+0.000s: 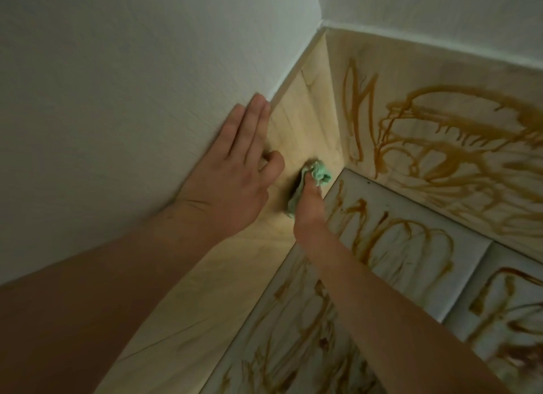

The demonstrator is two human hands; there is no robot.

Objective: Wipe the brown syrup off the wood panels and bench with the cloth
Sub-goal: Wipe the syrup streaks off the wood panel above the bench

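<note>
head view. the left hand lies open and flat against the white wall, three fingers straight and together, their tips pointing up and right along the top edge of the side panel. its thumb and forefinger bend down over that edge and hold nothing. the forearm runs in from the lower left.

the right hand reaches in from the lower right, seen from the back, fingers curled round a bunched green cloth. the hand presses the cloth against the lower part of the side panel, just beside the corner where this panel meets the back panel and the worktop. the cloth's long axis runs from lower left to upper right, in line with the hand. its crumpled end sticks out past the fingertips towards the corner, and a flatter strip trails back along the hand's left side.

brown syrup covers the back panel in loops and drips that run downwards. thinner streaks of it cross the pale worktop, which shows as separate sections with a seam between them at the right. around the cloth the side panel shows pale wood grain. the picture is slightly blurred, so whether the fingertips touch the wood cannot be told.
</note>
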